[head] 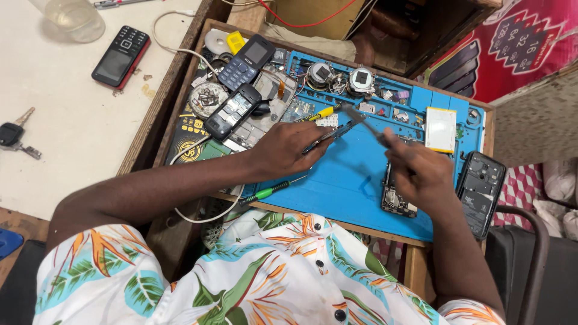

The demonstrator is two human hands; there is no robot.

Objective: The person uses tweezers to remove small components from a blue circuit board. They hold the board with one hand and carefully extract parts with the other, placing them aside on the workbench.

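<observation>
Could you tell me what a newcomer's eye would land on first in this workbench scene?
First, the bright blue work mat filling the wooden tray, where the left hand holds tweezers and the right hand rests on an opened phone. Next, the clutter of keypad phones and loose parts along the mat's upper left edge, and a red-and-black phone on the white table to the left.

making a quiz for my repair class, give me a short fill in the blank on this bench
1. The left hand holds metal ____ above the mat.
2. The repair mat is ____ in colour.
3. The screwdriver near the mat's front edge has a ____ handle.
4. The opened phone lies under the ____ hand.

Missing words: tweezers; blue; green; right
</observation>
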